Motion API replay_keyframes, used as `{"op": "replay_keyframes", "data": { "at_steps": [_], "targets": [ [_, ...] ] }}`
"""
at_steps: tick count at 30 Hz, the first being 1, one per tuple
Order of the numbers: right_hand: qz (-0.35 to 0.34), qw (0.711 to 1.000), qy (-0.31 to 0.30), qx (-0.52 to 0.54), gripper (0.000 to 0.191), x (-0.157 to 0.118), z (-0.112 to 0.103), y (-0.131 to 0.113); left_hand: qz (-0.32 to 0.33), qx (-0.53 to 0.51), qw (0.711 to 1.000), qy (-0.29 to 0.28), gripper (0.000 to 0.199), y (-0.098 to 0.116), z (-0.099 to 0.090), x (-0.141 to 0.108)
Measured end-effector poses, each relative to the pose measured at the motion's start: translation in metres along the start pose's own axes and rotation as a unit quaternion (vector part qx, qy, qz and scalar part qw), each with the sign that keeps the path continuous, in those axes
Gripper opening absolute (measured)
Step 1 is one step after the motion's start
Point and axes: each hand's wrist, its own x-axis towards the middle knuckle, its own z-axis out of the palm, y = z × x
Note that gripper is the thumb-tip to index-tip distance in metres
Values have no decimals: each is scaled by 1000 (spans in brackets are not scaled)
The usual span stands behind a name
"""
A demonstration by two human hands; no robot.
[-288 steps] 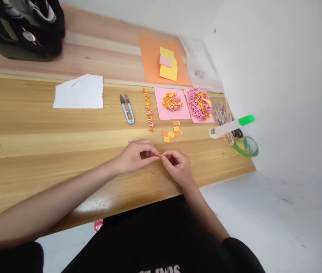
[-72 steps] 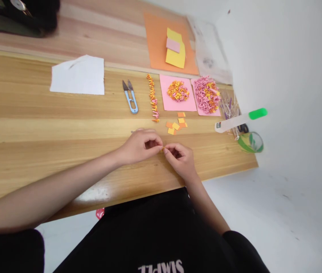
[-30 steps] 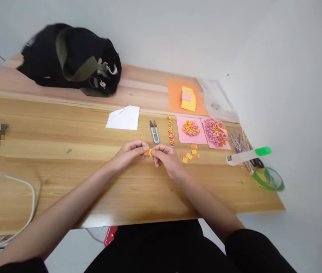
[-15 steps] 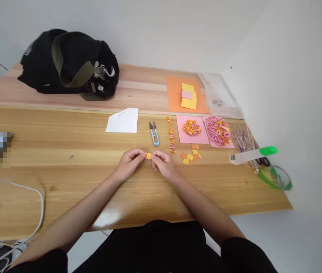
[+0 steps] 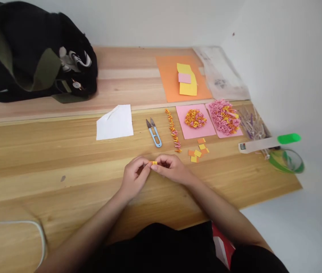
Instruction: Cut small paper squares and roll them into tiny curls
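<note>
Between the fingertips of both hands is a small orange and yellow paper piece (image 5: 153,162). My left hand (image 5: 134,177) pinches its left end, and my right hand (image 5: 172,169) pinches its right end. Beyond the hands lie blue-handled snips (image 5: 153,132) with their blades pointing away. To their right runs a column of small orange and pink twisted pieces (image 5: 173,131). Several orange and yellow paper pieces (image 5: 197,153) lie right of the hands. A pile of orange and pink bits (image 5: 195,118) rests on a pink sheet (image 5: 183,132).
A larger pink and orange pile (image 5: 224,116) sits at the right, beside dried stems (image 5: 250,123), a green-ended clear stick (image 5: 263,144) and green tape (image 5: 277,161). White paper (image 5: 115,123), an orange sheet (image 5: 168,79), a plastic bag (image 5: 225,76) and a black bag (image 5: 44,41) lie farther back.
The camera view has shifted and tilted, so the black bag sits farther left. Both hands still hold the paper piece, and their fingers have changed position slightly around it.
</note>
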Motion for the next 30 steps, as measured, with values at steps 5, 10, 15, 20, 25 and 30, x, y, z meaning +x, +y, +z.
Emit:
{"op": "replay_keyframes", "data": {
  "at_steps": [5, 10, 15, 20, 25, 30],
  "targets": [
    [15, 999, -52, 8, 37, 1, -7, -2, 13, -2, 1000, -27, 24, -1, -4, -1],
    [18, 998, -64, 6, 43, 0, -9, -5, 17, 9, 998, -52, 25, -2, -5, -1],
    [6, 998, -66, -6, 39, -1, -7, -4, 22, 3, 999, -49, 23, -2, -4, 1],
    [8, 998, -57, -17, 36, -2, -7, 0, 0, -35, 998, -43, 22, -4, -1, 3],
    [21, 999, -43, 22, 26, -3, -8, 2, -12, -66, 997, -26, 23, -6, 2, 4],
    [27, 998, -46, 21, 14, -2, -9, 2, -2, -67, 998, -20, 25, -4, 3, 5]
  ]
}}
